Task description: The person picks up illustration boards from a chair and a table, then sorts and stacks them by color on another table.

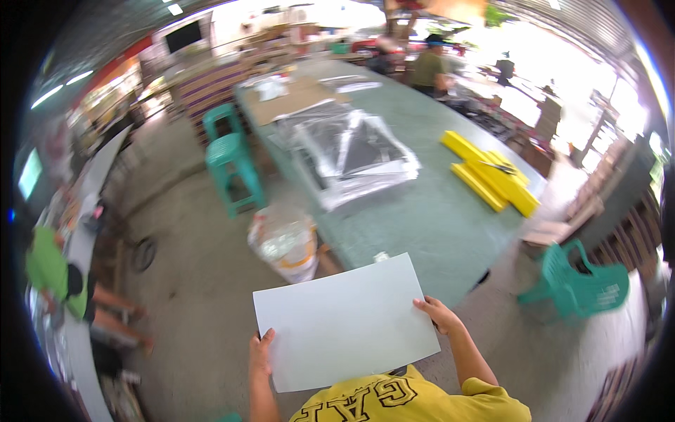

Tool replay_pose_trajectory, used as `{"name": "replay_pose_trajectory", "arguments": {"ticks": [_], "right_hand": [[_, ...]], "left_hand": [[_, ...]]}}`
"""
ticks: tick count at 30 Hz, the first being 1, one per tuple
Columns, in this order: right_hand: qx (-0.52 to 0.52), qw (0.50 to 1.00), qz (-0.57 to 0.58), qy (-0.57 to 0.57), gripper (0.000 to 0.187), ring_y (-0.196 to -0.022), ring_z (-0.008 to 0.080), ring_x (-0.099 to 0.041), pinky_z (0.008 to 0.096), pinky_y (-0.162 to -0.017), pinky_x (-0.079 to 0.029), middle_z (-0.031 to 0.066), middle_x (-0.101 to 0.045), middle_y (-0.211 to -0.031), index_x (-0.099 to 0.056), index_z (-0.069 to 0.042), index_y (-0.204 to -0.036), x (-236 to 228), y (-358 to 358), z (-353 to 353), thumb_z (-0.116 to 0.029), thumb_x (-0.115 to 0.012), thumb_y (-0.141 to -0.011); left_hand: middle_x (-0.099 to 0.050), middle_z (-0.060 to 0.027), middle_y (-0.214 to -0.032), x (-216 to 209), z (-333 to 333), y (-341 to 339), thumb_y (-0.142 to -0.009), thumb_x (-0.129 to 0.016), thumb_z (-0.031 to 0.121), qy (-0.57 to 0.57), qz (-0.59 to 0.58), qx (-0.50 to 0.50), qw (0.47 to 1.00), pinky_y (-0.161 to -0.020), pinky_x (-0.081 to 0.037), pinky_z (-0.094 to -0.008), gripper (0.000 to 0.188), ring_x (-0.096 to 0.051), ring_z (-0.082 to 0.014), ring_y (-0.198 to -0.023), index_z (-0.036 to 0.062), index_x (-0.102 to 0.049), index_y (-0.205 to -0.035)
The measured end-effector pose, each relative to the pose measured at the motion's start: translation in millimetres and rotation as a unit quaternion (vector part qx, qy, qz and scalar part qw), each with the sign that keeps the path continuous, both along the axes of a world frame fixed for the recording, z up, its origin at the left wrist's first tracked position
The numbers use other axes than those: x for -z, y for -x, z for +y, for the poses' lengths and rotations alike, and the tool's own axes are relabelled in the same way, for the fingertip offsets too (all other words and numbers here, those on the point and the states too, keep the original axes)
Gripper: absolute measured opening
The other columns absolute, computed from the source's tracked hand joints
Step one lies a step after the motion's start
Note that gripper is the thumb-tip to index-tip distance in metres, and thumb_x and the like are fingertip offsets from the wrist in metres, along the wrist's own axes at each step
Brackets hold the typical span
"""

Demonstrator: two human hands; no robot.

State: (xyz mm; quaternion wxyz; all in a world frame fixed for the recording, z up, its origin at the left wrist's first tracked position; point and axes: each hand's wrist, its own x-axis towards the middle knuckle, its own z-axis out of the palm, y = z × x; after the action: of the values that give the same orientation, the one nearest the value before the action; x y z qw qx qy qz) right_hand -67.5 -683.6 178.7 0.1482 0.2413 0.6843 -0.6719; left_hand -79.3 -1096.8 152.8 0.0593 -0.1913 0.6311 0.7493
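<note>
A pale, flat rectangular sheet (344, 323) is held out in front of my yellow shirt, tilted slightly up toward the right. My left hand (261, 352) grips its left edge, thumb on top and fingers hidden underneath. At the right edge my right hand (437, 314) holds it the same way. The far edge of the sheet overlaps the near end of a green table (422, 232) in the picture; whether they touch I cannot tell. On that table lies a stack of plastic-wrapped dark panels (351, 148).
Yellow bars (489, 172) with a dark tool on them lie on the table's right. A white sack (285, 243) and green stools (228, 158) stand left of it, a green chair (573, 278) right. One person in green (60, 274) is at far left, another (427, 67) beyond the table.
</note>
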Motion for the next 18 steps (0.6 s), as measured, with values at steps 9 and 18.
{"name": "replay_pose_trajectory", "arguments": {"ticks": [9, 18], "right_hand": [[0.428, 0.769, 0.226, 0.417, 0.075, -0.100, 0.0303, -0.052, 0.0403, -0.089, -0.039, 0.0177, -0.055, -0.109, -0.047, 0.008, -0.113, 10, -104, 56, -0.057, -0.048, -0.074], [0.333, 0.580, 0.351, 0.655, 0.070, -0.100, 0.0294, -0.050, 0.0397, -0.090, -0.038, 0.0150, -0.052, -0.111, -0.047, 0.002, -0.113, 95, -98, 143, -0.054, -0.056, -0.072]], "left_hand": [[-0.058, -0.0123, -0.096, 47, 148, 111, -0.075, -0.062, 0.030, -0.271, -0.139, 0.161, 0.939, -0.077, -0.047, -0.0377, 0.044, -0.057, -0.0250, -0.087, -0.0016, -0.051, -0.104], [-0.057, -0.0145, -0.094, 39, 221, 119, -0.072, -0.065, 0.019, -0.229, -0.175, 0.210, 0.934, -0.075, -0.047, -0.0370, 0.042, -0.057, -0.0258, -0.085, -0.0055, -0.050, -0.103]]}}
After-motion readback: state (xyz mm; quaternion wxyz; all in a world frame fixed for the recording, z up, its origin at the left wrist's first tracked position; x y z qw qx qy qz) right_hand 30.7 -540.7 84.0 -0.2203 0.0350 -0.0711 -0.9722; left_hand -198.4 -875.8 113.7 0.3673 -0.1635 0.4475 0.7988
